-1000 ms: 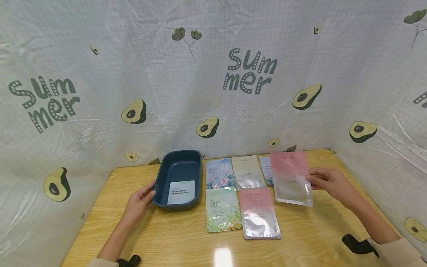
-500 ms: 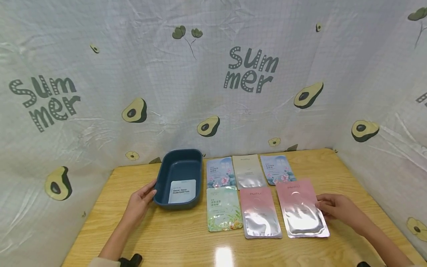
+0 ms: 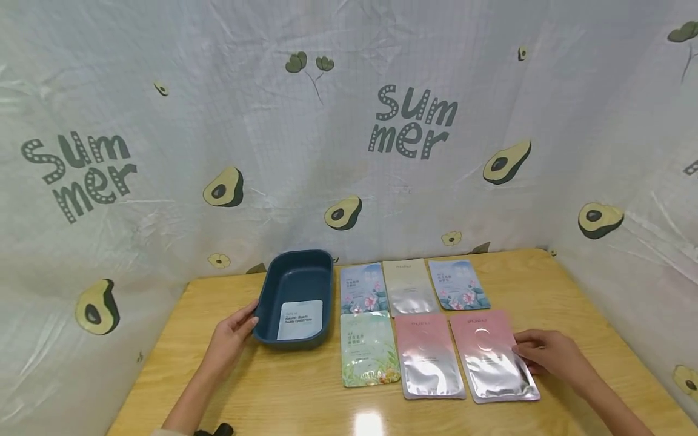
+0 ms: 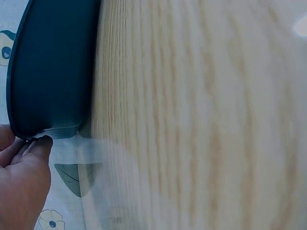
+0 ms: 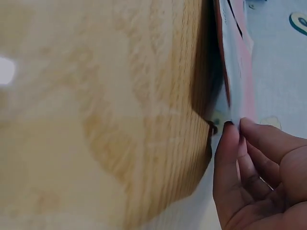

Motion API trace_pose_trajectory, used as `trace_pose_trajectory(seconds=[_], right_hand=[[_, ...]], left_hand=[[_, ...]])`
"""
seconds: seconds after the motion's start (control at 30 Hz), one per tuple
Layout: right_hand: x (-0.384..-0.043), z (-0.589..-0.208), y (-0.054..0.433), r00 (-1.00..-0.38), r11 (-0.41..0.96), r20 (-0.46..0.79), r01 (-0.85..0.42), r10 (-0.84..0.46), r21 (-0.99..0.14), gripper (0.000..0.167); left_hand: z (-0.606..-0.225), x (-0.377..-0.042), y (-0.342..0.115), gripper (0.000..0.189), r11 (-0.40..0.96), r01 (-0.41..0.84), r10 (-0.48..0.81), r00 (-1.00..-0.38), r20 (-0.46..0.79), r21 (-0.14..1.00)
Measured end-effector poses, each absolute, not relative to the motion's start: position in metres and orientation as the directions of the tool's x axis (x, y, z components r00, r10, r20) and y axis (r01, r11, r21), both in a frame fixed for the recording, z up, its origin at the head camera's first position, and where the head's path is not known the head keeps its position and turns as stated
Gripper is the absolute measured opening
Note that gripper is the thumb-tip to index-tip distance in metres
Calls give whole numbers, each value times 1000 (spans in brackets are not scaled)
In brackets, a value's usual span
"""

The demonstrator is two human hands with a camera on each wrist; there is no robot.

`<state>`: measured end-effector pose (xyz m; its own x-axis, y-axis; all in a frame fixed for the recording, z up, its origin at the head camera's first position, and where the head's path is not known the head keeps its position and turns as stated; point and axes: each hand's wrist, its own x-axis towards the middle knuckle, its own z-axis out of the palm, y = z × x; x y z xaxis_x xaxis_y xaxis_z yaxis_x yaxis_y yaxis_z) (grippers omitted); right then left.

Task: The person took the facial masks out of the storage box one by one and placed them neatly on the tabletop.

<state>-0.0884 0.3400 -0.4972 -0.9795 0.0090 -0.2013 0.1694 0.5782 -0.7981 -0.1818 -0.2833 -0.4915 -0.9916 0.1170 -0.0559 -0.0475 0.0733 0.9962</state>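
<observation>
My left hand holds the near-left edge of a dark blue plastic bin; the left wrist view shows thumb and fingers at its rim. Inside the bin lies a white packet labelled double eyelid paste. With thumb and fingertips, my right hand pinches the right edge of a pink-and-silver face mask packet. In the right wrist view, that pinched packet is seen edge-on, close over the table. A matching pink face mask packet lies just left of it.
Along the back lie a blue floral packet, a cream-and-silver packet and another blue floral packet. A green floral packet lies in the front row. The wooden table meets a printed white cloth behind.
My right hand has brought the pink face mask packet down and toward me, into the front row, uncovering the blue packet behind. My left hand stays on the bin.
</observation>
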Motion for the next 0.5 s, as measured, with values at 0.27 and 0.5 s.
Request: trace_pose_trajectory(seconds=[0.27,0.5], right_hand=[[-93,-497,336,-992,703,-122,93,8,-705,30],[-98,-492,340,-998,783,-69,50,9,-620,28]], left_hand=[[-493,-179,-281,52,71,-52,114,-992,-60,996],[-491,-177,-283,52,68,-61,110,-992,-69,996]])
